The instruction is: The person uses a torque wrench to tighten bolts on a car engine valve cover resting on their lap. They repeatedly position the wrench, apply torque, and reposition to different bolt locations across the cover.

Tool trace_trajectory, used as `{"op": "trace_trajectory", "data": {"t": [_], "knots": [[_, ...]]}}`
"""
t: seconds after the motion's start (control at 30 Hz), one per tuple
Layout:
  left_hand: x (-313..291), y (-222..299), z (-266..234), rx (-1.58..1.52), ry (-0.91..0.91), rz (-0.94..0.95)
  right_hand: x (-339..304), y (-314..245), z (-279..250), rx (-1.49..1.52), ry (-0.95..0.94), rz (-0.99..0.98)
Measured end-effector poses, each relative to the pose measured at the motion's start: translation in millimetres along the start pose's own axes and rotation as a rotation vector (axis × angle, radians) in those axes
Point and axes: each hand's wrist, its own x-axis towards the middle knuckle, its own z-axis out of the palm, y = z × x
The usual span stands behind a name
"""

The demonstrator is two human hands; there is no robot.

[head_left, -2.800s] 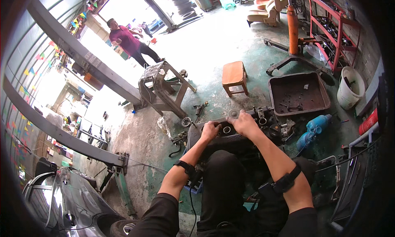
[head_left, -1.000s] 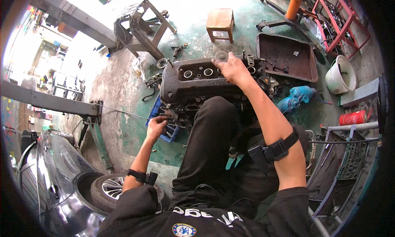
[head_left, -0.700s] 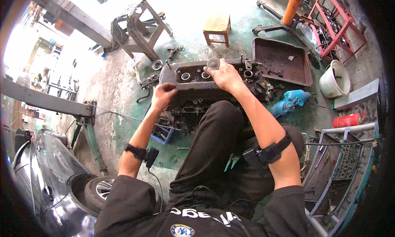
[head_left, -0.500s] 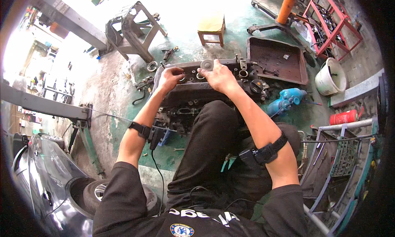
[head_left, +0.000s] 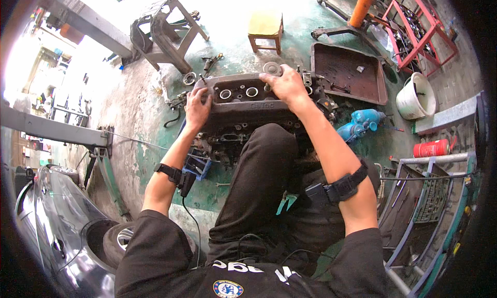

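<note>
A dark, grimy engine valve cover (head_left: 233, 107) lies lengthwise in front of my knees, on an engine with open metal parts along its near side. Ringed holes (head_left: 251, 92) line its recessed middle. Curled over the cover's left end are the fingers of my left hand (head_left: 198, 107), close to an upright bolt. My right hand (head_left: 288, 86) is above the far edge, right of centre. Between its thumb and forefinger sits a round grey cap (head_left: 272, 68); the lower fingers are partly hidden. Hoses and brackets (head_left: 177, 104) stick out beyond the left end.
A rusty brown tray (head_left: 348, 73) lies at the far right, near blue bottles (head_left: 362, 123). A white bucket (head_left: 415, 96) and a red cylinder (head_left: 433, 148) stand further right. Two stools (head_left: 265, 26) are ahead. A car (head_left: 62, 230) is at lower left.
My left hand has moved left, from the recessed middle of the cover to its left end. The right hand and the round cap have shifted right and away from me.
</note>
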Motion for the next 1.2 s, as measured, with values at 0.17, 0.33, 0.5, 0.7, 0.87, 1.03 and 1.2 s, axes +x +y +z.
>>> {"op": "trace_trajectory", "data": {"t": [0.17,0.33,0.5,0.7,0.87,1.03,1.2], "knots": [[-9,-10,12,-0.173,0.169,0.042,6,-26,10,0.368,-0.238,0.07],[-14,-10,17,-0.14,0.27,0.138,16,-69,44,0.65,-0.328,0.15],[-15,-11,14,-0.146,0.263,0.119,30,-97,80,0.674,-0.379,0.199],[-15,-11,15,-0.192,0.278,0.129,34,-110,98,0.826,-0.355,0.284],[-15,-13,15,-0.209,0.291,0.143,29,-117,93,0.776,-0.293,0.333],[-15,-13,16,-0.221,0.303,0.139,21,-122,95,0.736,-0.296,0.311],[-15,-12,15,-0.217,0.309,0.135,17,-128,102,0.69,-0.264,0.286]]}}
